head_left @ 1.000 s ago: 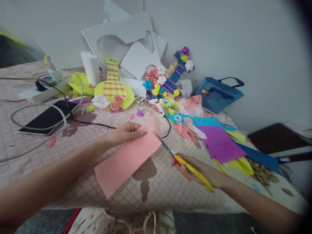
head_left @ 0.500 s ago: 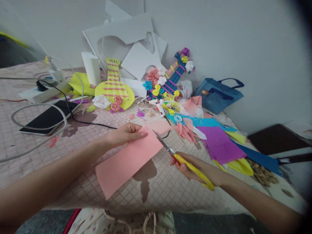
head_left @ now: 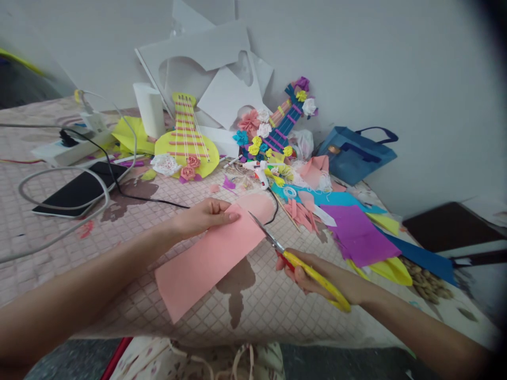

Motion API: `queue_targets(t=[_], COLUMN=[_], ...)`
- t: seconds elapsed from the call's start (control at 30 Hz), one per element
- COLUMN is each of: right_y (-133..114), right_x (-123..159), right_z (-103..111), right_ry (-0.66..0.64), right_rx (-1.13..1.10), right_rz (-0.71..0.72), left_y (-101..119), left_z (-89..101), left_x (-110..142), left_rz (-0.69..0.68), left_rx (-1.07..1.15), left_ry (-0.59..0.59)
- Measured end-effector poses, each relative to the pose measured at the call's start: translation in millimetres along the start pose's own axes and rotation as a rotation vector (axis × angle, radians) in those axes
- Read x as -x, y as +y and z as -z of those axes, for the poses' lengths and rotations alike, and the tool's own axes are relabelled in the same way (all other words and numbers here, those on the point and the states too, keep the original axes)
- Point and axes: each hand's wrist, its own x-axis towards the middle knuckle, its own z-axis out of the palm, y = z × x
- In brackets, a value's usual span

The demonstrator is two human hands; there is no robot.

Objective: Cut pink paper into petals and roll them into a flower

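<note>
power strip [head_left: 55, 157]: far left, a black plug [head_left: 67, 138] seated in it; the cords run loosely over the tablecloth [head_left: 273, 301], probably since power is wanted at this table.
yellow guitar [head_left: 180, 138]: leans near the white boards [head_left: 227, 97] at the wall, perhaps to keep it upright and out of the working space.
left hand [head_left: 208, 217]: thumb pinching the pink paper against curled fingers, close to the blades; likely this steadies the sheet there.
pink paper [head_left: 209, 258]: between the two hands, slanted over the tablecloth, its lower left end angled toward the person. it looks plain, matte and smooth, long and narrow, with a straight near edge. paler pink shows past the blades; i cannot tell whether it is joined.
glue gun [head_left: 259, 173]: white, lying among scraps beyond the paper, seemingly set aside within reach.
scissors [head_left: 299, 263]: yellow handles, metal blades aimed up and left along the paper's right end; how far apart the blades are is unclear.
right hand [head_left: 327, 271]: fingers wrapped around the handles, which suits cutting away from the body.
purple paper [head_left: 360, 237]: flat on other coloured sheets at the right, apparently stacked to save space.
</note>
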Motion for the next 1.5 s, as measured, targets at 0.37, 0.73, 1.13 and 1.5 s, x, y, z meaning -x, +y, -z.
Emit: queue_targets(t=[0.37,0.73,1.13,1.5], right_y=[-1.2,0.8,11.9,2.5], right_x=[-6.1,-6.6,-7.4,-7.2], right_z=[-1.8,0.0,-2.3,-3.2], right_ry=[0.022,0.022,0.031,0.023], right_rx=[0.034,0.033,-0.08,0.0], right_rz=[0.018,-0.042,-0.057,-0.055], left_y=[4.2,4.0,3.0,5.0], left_z=[-3.0,-2.4,-2.3,-3.6], left_x=[1.8,1.8,1.5,1.8], left_rz=[-0.006,0.003,-0.001,0.002], left_rx=[-0.062,-0.041,-0.032,-0.029], left_ry=[0.019,0.006,0.004,-0.003])
